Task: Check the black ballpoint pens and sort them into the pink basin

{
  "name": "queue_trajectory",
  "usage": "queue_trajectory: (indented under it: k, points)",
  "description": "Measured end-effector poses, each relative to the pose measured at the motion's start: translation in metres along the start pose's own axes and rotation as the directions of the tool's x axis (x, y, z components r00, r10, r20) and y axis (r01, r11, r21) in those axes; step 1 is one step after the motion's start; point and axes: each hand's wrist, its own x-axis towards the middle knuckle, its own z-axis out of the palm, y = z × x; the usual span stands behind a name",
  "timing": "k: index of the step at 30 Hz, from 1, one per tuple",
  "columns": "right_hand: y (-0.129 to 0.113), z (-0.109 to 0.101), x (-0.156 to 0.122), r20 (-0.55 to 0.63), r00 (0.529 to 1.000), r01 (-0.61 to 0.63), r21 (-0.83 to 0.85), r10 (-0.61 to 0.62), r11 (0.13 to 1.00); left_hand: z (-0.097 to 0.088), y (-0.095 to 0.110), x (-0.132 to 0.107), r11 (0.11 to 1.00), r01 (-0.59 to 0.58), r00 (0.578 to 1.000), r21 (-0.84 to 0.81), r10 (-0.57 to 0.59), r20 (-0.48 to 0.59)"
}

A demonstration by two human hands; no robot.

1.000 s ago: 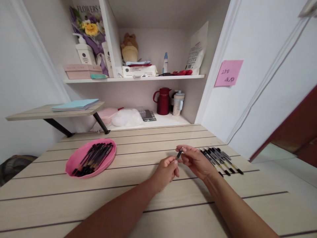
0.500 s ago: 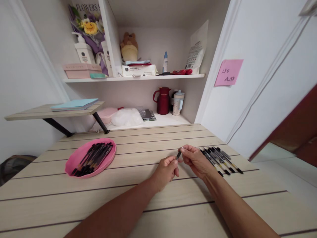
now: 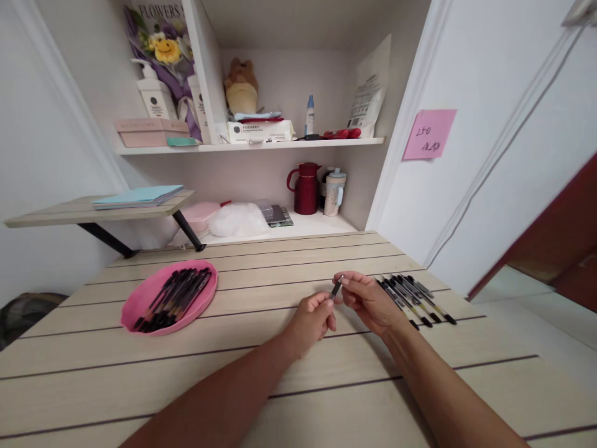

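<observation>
Both hands meet over the middle of the wooden table point(image 3: 261, 373), holding one black pen point(image 3: 336, 288) between them. My left hand point(image 3: 313, 317) is closed round the pen's lower part. My right hand point(image 3: 367, 300) pinches its upper end with the fingertips. Only a short stretch of the pen shows between the hands. A row of several black pens point(image 3: 413, 297) lies on the table just right of my right hand. A pink tray point(image 3: 140, 297) with several black pens in it sits at the left.
Behind the table a lower shelf holds a red jug point(image 3: 306, 188), a light cup point(image 3: 334, 192) and a white bag point(image 3: 238, 220). A small raised board point(image 3: 69, 211) carries a blue book. A pink note point(image 3: 429, 134) is stuck on the right wall.
The hands have barely shifted; the right fingertips sit a little differently on the pen's end. The view has tilted slightly.
</observation>
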Motion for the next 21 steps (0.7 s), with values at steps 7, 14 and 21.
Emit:
queue_trajectory:
  k: [7,14,21]
  points:
    - [0.0026,-0.0022,0.0018,-0.015,1.0,-0.001,-0.052,0.001,0.999,0.0001,0.001,-0.0007,1.0,-0.007,1.0,0.013,0.006,0.014]
    - [0.0008,-0.0019,0.0018,-0.054,0.998,0.012,-0.073,-0.016,0.997,0.0001,0.0017,-0.0008,1.0,-0.004,1.0,0.009,0.004,0.016]
    - [0.0005,0.0016,0.0012,-0.055,0.998,0.013,-0.09,-0.018,0.996,0.0005,0.0025,-0.0011,1.0,-0.001,1.0,-0.014,0.001,-0.001]
